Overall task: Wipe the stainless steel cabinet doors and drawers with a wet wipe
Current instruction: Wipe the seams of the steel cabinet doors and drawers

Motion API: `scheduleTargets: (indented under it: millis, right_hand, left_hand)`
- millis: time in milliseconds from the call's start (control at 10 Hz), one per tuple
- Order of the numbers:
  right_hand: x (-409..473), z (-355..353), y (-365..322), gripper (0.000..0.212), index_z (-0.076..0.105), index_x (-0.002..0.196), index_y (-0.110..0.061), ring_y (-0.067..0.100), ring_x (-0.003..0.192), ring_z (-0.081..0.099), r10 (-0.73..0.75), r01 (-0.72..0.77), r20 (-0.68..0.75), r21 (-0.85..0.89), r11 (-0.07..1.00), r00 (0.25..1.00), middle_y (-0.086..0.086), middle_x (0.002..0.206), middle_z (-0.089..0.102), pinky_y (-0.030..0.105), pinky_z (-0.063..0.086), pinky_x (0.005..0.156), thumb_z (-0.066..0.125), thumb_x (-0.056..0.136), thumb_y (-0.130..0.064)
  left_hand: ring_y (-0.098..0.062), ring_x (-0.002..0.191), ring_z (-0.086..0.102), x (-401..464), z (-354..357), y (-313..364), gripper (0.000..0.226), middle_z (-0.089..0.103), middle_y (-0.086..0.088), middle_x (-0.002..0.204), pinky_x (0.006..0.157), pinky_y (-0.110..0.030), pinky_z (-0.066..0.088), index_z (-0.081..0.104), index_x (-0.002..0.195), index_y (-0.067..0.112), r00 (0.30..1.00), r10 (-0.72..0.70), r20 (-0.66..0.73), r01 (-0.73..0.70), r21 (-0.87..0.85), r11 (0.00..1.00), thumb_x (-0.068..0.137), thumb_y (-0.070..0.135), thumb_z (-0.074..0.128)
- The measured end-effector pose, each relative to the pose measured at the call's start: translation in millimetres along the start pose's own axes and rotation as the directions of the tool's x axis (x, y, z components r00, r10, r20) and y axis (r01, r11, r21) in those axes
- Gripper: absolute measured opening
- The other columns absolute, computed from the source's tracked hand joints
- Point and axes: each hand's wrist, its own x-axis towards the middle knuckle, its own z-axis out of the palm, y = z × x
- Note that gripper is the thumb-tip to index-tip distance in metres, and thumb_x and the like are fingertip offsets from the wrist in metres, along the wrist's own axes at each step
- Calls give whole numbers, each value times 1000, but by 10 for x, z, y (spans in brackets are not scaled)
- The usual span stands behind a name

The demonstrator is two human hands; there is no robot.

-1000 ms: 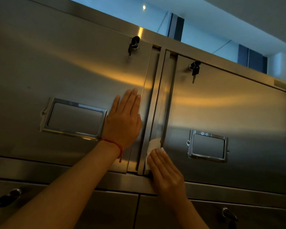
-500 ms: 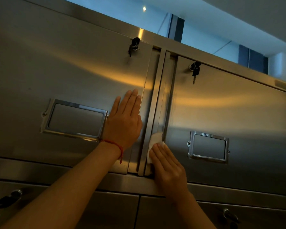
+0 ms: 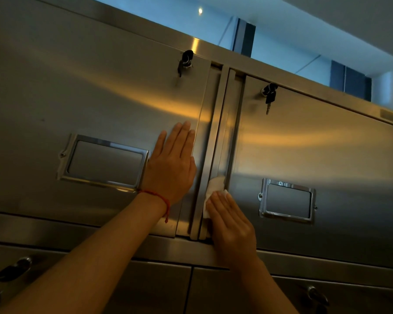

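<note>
Right hand (image 3: 230, 225), lower centre of the frame, fingers straight and together, presses the wet wipe (image 3: 213, 191) flat against the vertical edge strip (image 3: 222, 137) where the two upper doors meet. The wipe is a small white crumpled wad, peeking out above and to the left of the fingertips, low on that seam. Left hand (image 3: 171, 164) lies spread and flat on the left door (image 3: 77, 87), just right of its label frame (image 3: 104, 160), holding nothing, it looks like a brace. A red string (image 3: 159, 197) circles that wrist.

The right door (image 3: 327, 150) fills the right half, its own label frame (image 3: 287, 201) just beside the working hand. Keys hang in both locks: the left key (image 3: 185, 61) and the right key (image 3: 269, 96), both up top.

My read on the wipe: light, limp and damp, so it probably bunches and slides rather than pushes. Best pinned under flat fingers, as here. The steel looks slick and rigid, and those folded edges could snag the soft wipe.
</note>
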Motion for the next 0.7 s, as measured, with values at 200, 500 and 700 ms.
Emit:
scheduleTargets:
  millis: [200,500,700]
  right_hand:
    - [-101,19,-62,27,71,94,5,34,98,65,20,-20,-9,29,999,1000,23,101,67,42,48,89,56,79,-13]
    - [-66,39,-64,27,70,95,6,35,99,64,46,-45,-37,35,998,998,24,103,67,43,49,88,56,79,-12]
    - [21,43,8,25,71,94,5,34,100,64,7,-7,-45,-4,1000,999,23,102,67,43,46,90,60,78,-11]
  left_hand:
    - [-36,131,38,-3,-11,-1,54,41,-24,141,107,-52,32,43,134,-3,1000,-3,-8,3,-5,1000,90,24,29]
    - [-36,132,38,0,-13,-3,54,40,-24,141,107,-52,32,42,135,-3,1000,6,-5,-6,4,1000,90,24,28]
    - [-37,131,39,2,-5,3,54,41,-24,140,106,-53,33,43,134,-4,1000,6,-13,-6,0,1000,90,23,28]
